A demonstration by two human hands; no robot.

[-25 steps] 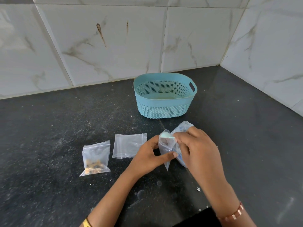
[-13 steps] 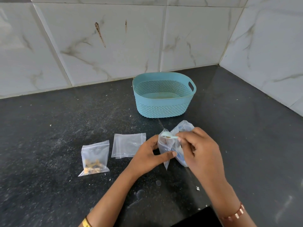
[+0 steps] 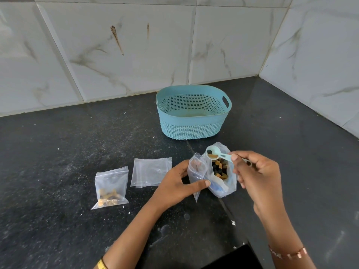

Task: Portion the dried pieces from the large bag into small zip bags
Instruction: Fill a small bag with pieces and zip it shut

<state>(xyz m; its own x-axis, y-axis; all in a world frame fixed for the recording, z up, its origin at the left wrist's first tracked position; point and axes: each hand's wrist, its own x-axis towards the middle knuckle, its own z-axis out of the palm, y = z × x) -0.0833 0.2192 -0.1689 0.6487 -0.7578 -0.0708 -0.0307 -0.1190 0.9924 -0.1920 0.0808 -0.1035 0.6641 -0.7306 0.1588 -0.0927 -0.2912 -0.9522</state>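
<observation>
Two pieces sit in the scoop (image 3: 213, 152) pinched by the right hand (image 3: 258, 171), bowl pointing left over the small zip bag (image 3: 196, 171) the left hand (image 3: 174, 187) grips.

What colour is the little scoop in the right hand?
Pale blue: the measuring scoop, held by the right hand, shows in the head view.

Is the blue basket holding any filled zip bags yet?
No. The blue basket shows only its bare floor, while the one filled small bag lies on the counter beside an empty zip bag.
</observation>
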